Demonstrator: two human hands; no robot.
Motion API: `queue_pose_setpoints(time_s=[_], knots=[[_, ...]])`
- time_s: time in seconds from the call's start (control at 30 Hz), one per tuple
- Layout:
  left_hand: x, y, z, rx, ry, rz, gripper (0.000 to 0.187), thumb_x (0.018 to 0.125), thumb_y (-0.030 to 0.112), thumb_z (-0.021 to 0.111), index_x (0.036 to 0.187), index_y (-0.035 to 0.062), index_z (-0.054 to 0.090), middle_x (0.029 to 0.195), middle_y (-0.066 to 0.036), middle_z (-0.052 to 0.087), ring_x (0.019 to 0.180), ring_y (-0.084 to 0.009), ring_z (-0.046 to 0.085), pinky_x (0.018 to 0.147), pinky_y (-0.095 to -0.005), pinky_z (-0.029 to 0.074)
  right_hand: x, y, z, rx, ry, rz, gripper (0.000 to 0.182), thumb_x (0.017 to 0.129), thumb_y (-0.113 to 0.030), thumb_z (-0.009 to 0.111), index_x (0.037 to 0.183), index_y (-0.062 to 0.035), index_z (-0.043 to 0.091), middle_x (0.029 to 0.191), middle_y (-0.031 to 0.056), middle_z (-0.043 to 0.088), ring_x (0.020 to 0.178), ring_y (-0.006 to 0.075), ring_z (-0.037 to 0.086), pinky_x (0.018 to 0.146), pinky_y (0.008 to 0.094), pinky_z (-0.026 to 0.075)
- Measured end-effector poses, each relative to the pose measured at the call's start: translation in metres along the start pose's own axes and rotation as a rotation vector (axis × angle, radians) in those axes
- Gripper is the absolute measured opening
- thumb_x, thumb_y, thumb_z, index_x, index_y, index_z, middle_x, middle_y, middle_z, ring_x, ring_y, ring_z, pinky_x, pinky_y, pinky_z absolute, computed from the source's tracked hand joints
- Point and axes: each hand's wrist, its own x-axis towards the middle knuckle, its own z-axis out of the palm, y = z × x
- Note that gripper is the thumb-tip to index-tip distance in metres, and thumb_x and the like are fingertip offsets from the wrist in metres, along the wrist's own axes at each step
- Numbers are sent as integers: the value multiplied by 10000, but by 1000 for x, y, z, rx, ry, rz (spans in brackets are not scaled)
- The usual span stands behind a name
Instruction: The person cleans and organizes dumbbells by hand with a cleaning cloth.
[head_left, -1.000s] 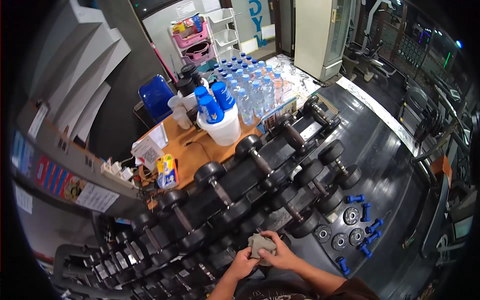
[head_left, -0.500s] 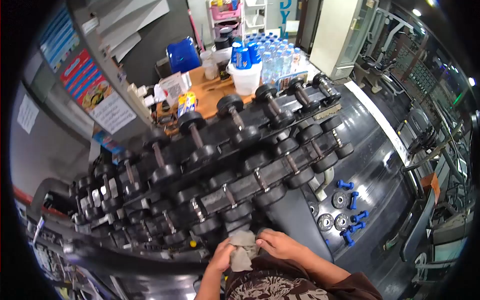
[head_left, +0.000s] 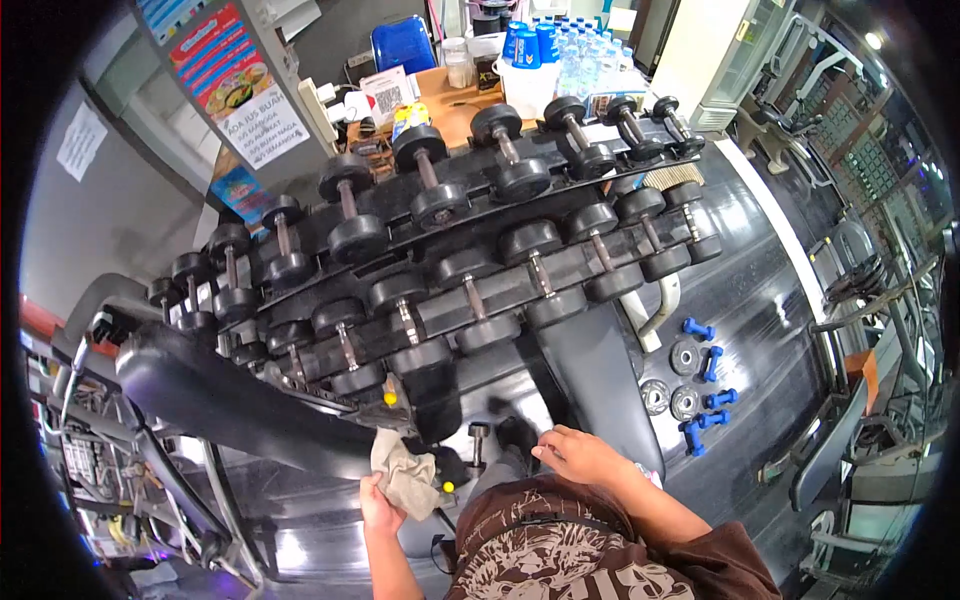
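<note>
A crumpled grey-beige cloth [head_left: 404,472] hangs from my left hand [head_left: 380,508], its fingers closed on the lower left edge. My right hand [head_left: 582,456] is in front of my shirt, over the edge of a black padded bench [head_left: 600,385]. Its fingers are loosely curled, with nothing visible in them. Between my hands, a small dumbbell [head_left: 478,442] appears low down near my dark shoe [head_left: 516,436]. Ahead, a two-tier rack holds several black dumbbells with metal handles, such as one on the upper tier [head_left: 427,172] and one on the lower tier [head_left: 408,322].
Another black padded bench [head_left: 230,400] slants across the left. Blue dumbbells [head_left: 712,364] and weight plates [head_left: 685,402] lie on the floor at right. Behind the rack, a wooden table [head_left: 450,95] holds a white bucket [head_left: 527,85] and water bottles [head_left: 590,65]. Gym machines line the right side.
My hands have separated: the left moved left with the cloth, the right moved slightly right and up. The cloth hangs more spread out. The view has shifted, showing the rack higher and more floor.
</note>
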Motion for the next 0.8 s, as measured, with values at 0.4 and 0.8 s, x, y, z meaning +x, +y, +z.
queue_pose_setpoints(time_s=[0.4,0.8], knots=[[-85,-114,-101,326,278,-148,462,843,234,530,1226,-25,524,1134,-154,625,1037,-301,629,928,-438,503,-126,72,102,67,-44,138,334,957,-374,544,968,-47,615,922,184,649,871,401,637,758,480,513],[-127,-206,-147,997,186,-205,356,806,219,701,1072,-1,617,976,-137,672,907,-254,647,829,-381,507,-253,143,270,185,-296,395,314,910,-366,599,995,-67,636,1023,195,677,983,402,636,852,480,506]])
